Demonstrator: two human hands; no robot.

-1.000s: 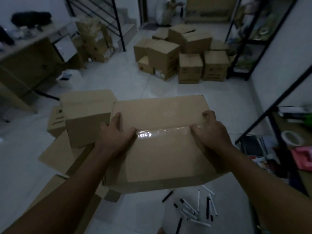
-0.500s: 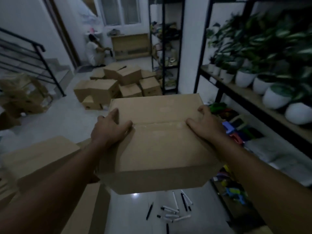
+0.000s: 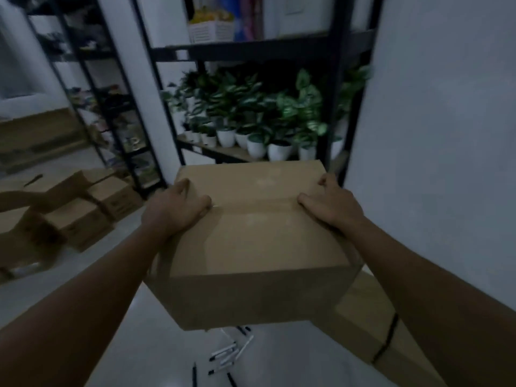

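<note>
As hands grip box, seemingly sealed

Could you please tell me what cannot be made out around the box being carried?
Head view:
- Most fingers of the left hand and right hand: hidden over the sides of the box.
- Box contents: hidden by closed flaps.
- Pens below: partly behind the box, blurred, uncountable.
- Second carton, lower right: cut by the right forearm.

One box (two hands).
</note>
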